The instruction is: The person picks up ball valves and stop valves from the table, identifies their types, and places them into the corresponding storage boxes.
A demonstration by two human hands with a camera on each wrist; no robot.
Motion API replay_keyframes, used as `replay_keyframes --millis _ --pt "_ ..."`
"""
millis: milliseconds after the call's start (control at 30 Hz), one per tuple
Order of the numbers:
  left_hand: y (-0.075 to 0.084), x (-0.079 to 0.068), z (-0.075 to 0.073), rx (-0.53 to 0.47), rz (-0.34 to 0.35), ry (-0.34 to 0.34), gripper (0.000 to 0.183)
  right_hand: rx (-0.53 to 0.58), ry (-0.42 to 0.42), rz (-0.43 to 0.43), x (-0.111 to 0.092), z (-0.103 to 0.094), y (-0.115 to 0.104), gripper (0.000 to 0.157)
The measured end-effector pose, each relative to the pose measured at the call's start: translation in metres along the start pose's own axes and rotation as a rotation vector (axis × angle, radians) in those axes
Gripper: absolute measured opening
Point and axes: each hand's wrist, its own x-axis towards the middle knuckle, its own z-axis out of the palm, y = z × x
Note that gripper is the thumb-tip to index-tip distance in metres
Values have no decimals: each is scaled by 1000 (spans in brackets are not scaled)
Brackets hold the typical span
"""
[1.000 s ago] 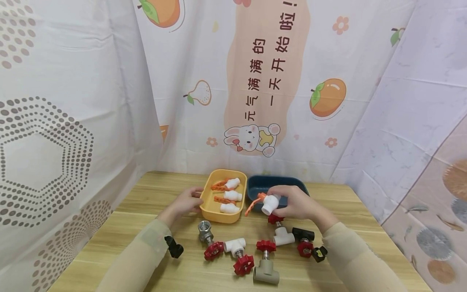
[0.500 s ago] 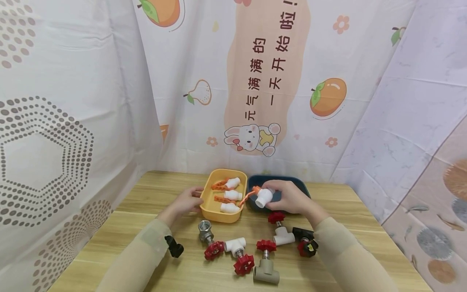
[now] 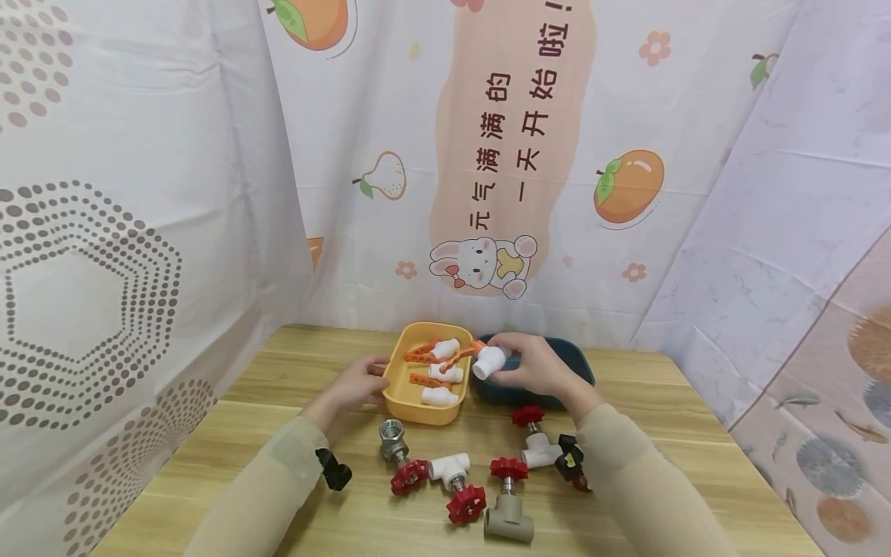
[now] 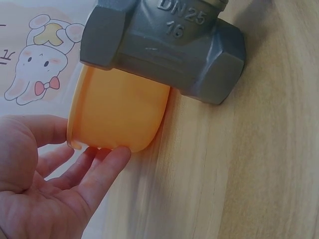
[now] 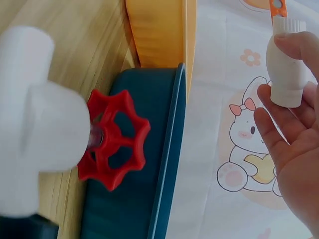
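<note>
White plastic by its look, this valve (image 3: pixel 490 362) promised to be light, stiff, slightly slick. My right hand (image 3: pixel 534 366) pinched its rounded body, a surer hold than the thin orange lever (image 3: pixel 457 358), above the neighbouring edges of the yellow tray (image 3: pixel 421 415) and blue tray (image 3: pixel 517 395). My left hand (image 3: pixel 355 384), fingers relaxed, touched the yellow tray's side.

White valve (image 5: pixel 286 79): pinched in the right hand (image 5: pixel 300 167), orange handle (image 5: pixel 280 12) leftward
Blue tub (image 5: pixel 149 84): just right of the yellow tub (image 5: pixel 159 40)
Red handwheel (image 5: pixel 110 130): on the white tee (image 5: pixel 55 129), nearer than the blue tub
Rabbit print (image 5: pixel 251 144): on the far cloth (image 5: pixel 212 109)
</note>
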Motion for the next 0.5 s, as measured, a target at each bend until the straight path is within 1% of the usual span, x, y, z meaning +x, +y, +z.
replay_keyframes --millis 133,233,367,500 --pt "0 0 0 4 2 -2 59 4 22 44 9 7 1 38" --pt "0 0 -1 7 2 -5 59 27 44 71 16 13 1 41" --pt "-1 0 -1 8 3 -7 59 51 64 97 24 19 0 39" --pt "0 -1 -1 11 8 -16 59 50 73 135 32 25 3 36"
